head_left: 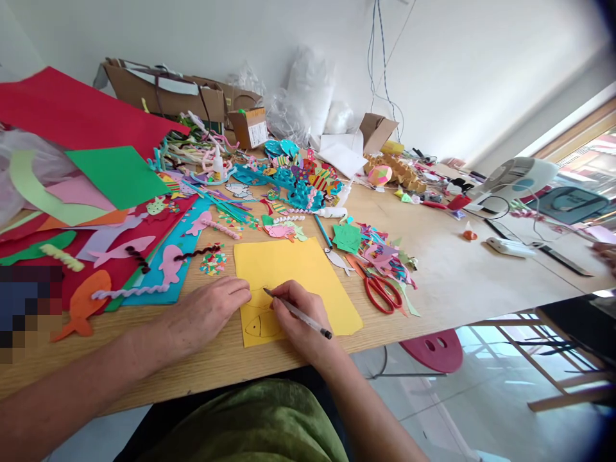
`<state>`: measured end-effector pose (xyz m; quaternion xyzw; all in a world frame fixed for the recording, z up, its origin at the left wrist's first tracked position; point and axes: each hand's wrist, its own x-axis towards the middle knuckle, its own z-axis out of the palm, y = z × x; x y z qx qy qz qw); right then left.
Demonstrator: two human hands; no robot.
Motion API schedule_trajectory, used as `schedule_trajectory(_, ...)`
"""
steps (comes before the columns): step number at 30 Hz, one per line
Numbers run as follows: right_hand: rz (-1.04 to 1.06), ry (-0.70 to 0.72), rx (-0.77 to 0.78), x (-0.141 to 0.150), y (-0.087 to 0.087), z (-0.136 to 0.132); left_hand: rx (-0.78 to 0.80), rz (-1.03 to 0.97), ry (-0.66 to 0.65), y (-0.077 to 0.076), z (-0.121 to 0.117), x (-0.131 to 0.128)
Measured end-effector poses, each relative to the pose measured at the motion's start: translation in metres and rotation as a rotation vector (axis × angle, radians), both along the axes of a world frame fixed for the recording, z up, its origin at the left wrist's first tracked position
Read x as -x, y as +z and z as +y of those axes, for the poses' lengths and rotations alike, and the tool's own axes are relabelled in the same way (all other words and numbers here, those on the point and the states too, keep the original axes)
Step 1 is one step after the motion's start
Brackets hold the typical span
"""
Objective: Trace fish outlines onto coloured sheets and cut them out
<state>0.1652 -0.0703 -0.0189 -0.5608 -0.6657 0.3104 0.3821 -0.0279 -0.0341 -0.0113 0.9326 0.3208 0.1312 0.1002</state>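
A yellow sheet of paper point(298, 263) lies on the wooden table in front of me. On its lower left part is a drawn fish outline point(261, 326), with fainter lines above it. My right hand point(304, 316) is closed round a pen point(308, 319) with a clear barrel and dark cap end; its tip meets the paper. My left hand point(216, 307) rests flat at the sheet's left edge, fingers stretched out and holding nothing. Red-handled scissors point(382, 292) lie right of the sheet. A grey paper fish point(338, 259) sits by its upper right edge.
Paper fish with fuzzy stems, such as an orange fish point(86, 301), lie at left on coloured sheets. Green paper pieces point(347, 237) and scraps are at right. A white glue bottle point(332, 212) lies beyond the sheet. Cardboard boxes point(163, 96) stand by the wall.
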Motion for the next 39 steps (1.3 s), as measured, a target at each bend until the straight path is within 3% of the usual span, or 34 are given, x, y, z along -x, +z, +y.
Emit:
schedule_trajectory(11, -0.090, 0.027, -0.029, -0.002, -0.007, -0.003, -0.030, 0.047, -0.007, -0.002, 0.000, -0.001)
schedule_trajectory(39, -0.126, 0.003, -0.023, -0.001, -0.006, -0.002, -0.110, 0.048, 0.008, -0.015, 0.001, -0.002)
